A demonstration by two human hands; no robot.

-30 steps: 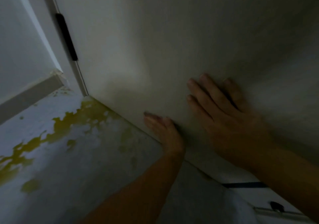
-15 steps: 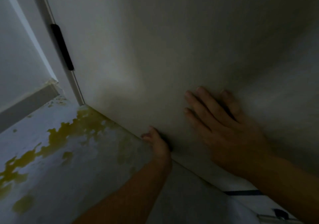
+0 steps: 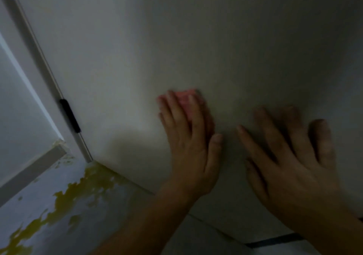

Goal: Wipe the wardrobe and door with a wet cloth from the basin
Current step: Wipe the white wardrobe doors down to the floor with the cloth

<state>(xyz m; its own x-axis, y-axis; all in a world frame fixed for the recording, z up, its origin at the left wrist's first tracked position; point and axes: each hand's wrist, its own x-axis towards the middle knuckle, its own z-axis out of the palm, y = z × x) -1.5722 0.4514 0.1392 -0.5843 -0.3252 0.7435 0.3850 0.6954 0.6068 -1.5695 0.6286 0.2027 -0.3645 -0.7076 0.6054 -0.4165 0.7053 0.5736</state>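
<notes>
1. The left hand (image 3: 188,142) is laid flat, fingers straight, over a pink cloth (image 3: 184,97), which is pressed against a white panel (image 3: 196,38). Nothing is gripped; the cloth is pinned under the palm and fingers.
2. The right hand (image 3: 290,156) is spread open on the same panel just beside the left, and nothing is held in it. It appears to be used as a brace.
3. The step in hand is judged to be wiping the lower part of the panel. Whether this panel belongs to the door or the wardrobe cannot be told.
4. A black hinge (image 3: 70,116) is seen at the panel's left edge, and a floor (image 3: 49,215) marked with yellow patches (image 3: 94,182) lies below.
5. For the next stroke, even pressure is called for, so that the cloth is not left behind by the sliding palm. The basin is not in view.
</notes>
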